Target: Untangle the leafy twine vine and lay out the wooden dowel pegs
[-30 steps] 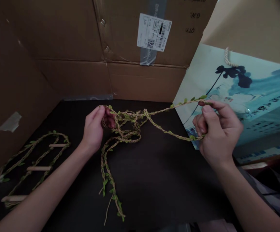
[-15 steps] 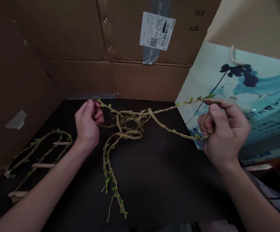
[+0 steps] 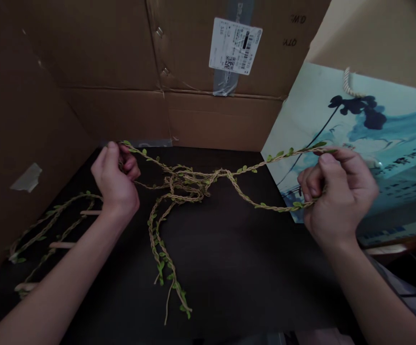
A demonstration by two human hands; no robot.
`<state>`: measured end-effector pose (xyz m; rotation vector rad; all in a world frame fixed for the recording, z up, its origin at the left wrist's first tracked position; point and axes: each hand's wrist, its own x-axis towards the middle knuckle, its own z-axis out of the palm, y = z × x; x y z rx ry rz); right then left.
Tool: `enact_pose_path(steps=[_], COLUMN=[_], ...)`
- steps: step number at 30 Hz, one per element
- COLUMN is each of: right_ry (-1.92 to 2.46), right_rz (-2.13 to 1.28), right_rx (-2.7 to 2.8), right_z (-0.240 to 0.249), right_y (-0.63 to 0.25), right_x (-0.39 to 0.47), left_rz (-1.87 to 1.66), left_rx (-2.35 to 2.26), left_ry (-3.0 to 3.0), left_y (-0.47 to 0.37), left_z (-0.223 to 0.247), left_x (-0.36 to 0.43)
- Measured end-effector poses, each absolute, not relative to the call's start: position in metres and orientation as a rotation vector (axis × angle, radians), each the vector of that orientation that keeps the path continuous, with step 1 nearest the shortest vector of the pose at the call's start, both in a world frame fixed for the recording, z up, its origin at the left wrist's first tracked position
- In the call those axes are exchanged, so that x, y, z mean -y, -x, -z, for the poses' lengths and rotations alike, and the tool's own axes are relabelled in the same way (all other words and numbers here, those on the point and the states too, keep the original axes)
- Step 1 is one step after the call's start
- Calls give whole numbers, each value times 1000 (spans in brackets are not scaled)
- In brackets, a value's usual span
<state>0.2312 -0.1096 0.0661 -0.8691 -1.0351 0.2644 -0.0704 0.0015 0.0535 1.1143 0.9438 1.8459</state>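
Note:
A braided twine garland with small green leaves [image 3: 189, 195] stretches between my hands, tangled into a loose knot of loops in the middle. Its two lower strands trail down the dark surface toward me, ending in frayed tips. My left hand [image 3: 116, 177] pinches one strand at the upper left, its fingers closed. My right hand [image 3: 339, 191] is closed on a loop of the same garland at the right, one strand running in at the thumb and another lower down by the palm. The parts inside both fists are hidden.
At the left lies a little rope ladder [image 3: 62, 245] of leafy twine with wooden rungs, partly behind my left forearm. Cardboard walls [image 3: 222, 120] stand at the back and left. A blue-white paper bag [image 3: 390, 158] with a rope handle leans at the right.
My left hand has moved left and slightly up, drawing its strand out longer. The tangle has flattened and slid a little left. My right hand has shifted slightly right.

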Motion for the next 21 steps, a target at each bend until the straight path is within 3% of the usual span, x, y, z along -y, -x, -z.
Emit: enact_pose_path(steps=[14,17,21], right_ry=[878,933,1189], right_rz=[-255,-297,-375], right_rx=[1038,1089,1370], right_z=[-65,-63,-58], right_y=[-232,-233,-231], right_x=[110,111,111], left_rz=[-1735,-1425,-699], left_rx=[-964,-1094,-1141], left_ry=[-1356,-1731,-2354], left_y=[69,71,70], left_z=[-42,-39,-27], left_x=[-6,-6,1])
